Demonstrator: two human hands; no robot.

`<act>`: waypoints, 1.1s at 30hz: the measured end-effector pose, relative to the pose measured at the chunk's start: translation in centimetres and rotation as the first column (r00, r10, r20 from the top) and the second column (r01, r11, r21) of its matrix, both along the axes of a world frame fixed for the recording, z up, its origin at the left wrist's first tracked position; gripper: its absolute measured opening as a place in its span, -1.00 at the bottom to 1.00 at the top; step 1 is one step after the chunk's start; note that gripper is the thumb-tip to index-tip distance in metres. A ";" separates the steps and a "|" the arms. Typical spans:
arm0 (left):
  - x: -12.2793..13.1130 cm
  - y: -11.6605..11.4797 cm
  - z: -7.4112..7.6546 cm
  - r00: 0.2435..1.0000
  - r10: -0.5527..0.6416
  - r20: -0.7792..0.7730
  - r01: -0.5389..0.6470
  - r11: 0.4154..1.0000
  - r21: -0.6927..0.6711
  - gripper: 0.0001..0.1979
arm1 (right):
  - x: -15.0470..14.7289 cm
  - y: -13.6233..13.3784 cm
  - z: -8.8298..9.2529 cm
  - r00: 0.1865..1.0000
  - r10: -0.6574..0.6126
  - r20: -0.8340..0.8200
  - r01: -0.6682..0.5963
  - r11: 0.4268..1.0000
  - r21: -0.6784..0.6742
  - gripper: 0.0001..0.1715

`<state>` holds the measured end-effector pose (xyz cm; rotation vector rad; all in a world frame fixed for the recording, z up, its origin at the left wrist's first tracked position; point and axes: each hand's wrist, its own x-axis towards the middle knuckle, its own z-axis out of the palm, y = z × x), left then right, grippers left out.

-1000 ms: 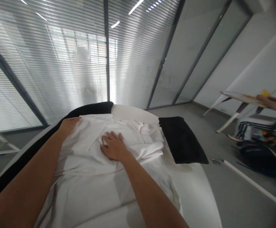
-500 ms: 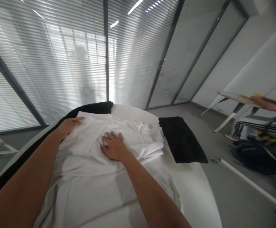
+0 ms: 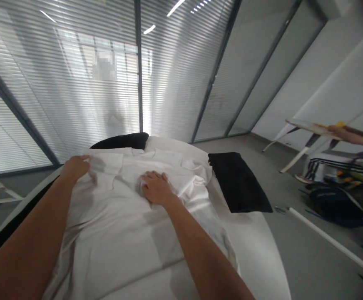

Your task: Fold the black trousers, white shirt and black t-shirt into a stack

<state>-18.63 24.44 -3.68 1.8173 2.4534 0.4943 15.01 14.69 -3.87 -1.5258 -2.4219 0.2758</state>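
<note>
Soft, limp and light, the white garment [image 3: 131, 233] looks best taken at an edge, where the left hand [image 3: 74, 167] pinches it while the right hand [image 3: 156, 188] presses down, grip unclear.

We see a white shirt [image 3: 131, 233] of soft, matt cloth, creased, on a smooth white tabletop [image 3: 256, 250]; a black cloth [image 3: 237, 183] looks matt.

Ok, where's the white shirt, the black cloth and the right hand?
white shirt [image 3: 122, 233]: head view, on its flat lower part.
black cloth [image 3: 237, 183]: head view, on its middle.
right hand [image 3: 156, 188]: head view, on the back of the hand.
</note>
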 end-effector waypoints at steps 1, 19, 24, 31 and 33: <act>0.7 -0.2 0.2 0.999 0.048 -0.011 -0.048 0.999 -0.024 -0.49 | 0.2 0.0 -0.1 1.000 0.011 0.005 -0.011 1.000 -0.014 -0.49; 11.5 -1.5 -2.7 0.923 -0.342 -0.175 0.334 0.939 -0.075 -0.43 | 9.3 3.0 1.9 0.629 -0.759 -0.169 0.772 0.635 0.019 -0.44; 11.8 -1.6 -2.6 0.928 -0.335 -0.165 0.327 0.942 -0.075 -0.42 | 11.3 3.1 0.9 0.564 -0.820 -0.096 0.821 0.570 -0.040 -0.38; 11.7 -1.5 -2.6 0.934 -0.323 -0.155 0.314 0.946 -0.081 -0.42 | 12.6 3.2 1.3 0.638 -0.770 0.019 0.766 0.632 -0.121 -0.25; 11.7 -1.6 -2.5 0.933 -0.323 -0.160 0.314 0.946 -0.081 -0.42 | 12.8 3.1 1.4 0.667 -0.744 0.039 0.741 0.656 -0.140 -0.27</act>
